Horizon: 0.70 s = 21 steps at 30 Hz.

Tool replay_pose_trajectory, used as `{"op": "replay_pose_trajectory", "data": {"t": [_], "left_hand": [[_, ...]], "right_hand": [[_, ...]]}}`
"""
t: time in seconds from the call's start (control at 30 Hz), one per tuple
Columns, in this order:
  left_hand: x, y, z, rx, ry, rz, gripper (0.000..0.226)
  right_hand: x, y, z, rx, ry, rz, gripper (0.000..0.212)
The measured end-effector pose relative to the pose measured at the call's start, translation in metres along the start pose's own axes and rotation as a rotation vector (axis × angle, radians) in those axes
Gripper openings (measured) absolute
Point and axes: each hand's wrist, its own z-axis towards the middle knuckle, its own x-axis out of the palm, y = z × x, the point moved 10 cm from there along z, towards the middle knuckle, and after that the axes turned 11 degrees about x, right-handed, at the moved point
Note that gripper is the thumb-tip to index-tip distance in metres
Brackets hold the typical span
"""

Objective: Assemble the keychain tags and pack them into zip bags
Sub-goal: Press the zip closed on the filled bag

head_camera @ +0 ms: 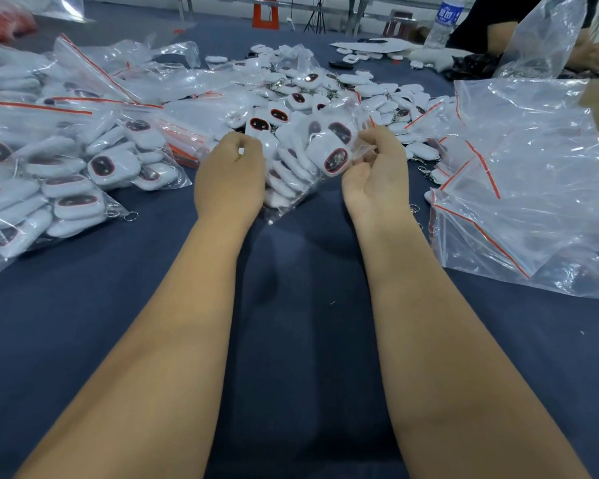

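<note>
Covering the table (301,305), navy cloth bears zip bags (66,174); stool (265,12) beyond.

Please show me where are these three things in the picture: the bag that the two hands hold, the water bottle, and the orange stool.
bag (298,174): head view, on its filled middle between the hands.
water bottle (443,25): head view, on its clear body below the label.
orange stool (265,15): head view, on its front frame.

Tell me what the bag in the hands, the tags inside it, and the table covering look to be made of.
Zip bag: thin clear plastic film, glossy, judging by its wrinkles and glare; red zip strip.
Keychain tags: apparently hard white plastic, smooth with soft sheen, dark red-rimmed oval windows.
Table covering: probably dark blue woven cloth, matte, with soft folds.
</note>
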Motion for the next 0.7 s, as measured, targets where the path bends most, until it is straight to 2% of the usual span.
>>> {"op": "replay_pose_trajectory", "data": {"t": [0.07,0.1,0.17,0.23,0.3,0.4,0.53,0.63,0.7], "left_hand": [[0.0,0.007,-0.001,-0.081,-0.016,-0.152,0.027],[0.0,0.01,-0.001,-0.1,-0.023,-0.205,0.026],[-0.005,0.006,0.0,-0.062,-0.053,-0.183,0.024],[-0.006,0.0,0.004,-0.036,-0.062,-0.262,0.022],[0.011,-0.004,0.003,-0.064,0.071,-0.393,0.021],[0.037,-0.008,-0.009,-0.078,0.325,-0.411,0.037],[0.05,-0.004,-0.015,-0.174,0.434,-0.548,0.062],[0.052,-0.005,-0.016,-0.165,0.515,-0.51,0.041],[0.048,0.002,-0.012,-0.197,0.467,-0.454,0.037]], "right_hand": [[-0.001,-0.004,0.0,0.047,0.016,0.013,0.026],[-0.002,-0.006,0.001,0.079,0.024,0.011,0.02],[-0.001,-0.012,-0.001,0.144,0.058,-0.013,0.024],[0.006,-0.017,-0.005,0.191,0.139,-0.05,0.025],[0.017,-0.025,-0.011,0.254,0.224,-0.096,0.026],[0.024,-0.033,-0.016,0.286,0.25,-0.167,0.029],[0.014,-0.026,-0.01,0.198,0.122,-0.174,0.024],[0.014,-0.029,-0.008,0.216,0.142,-0.15,0.033],[0.013,-0.03,-0.004,0.214,0.121,-0.181,0.031]]}}
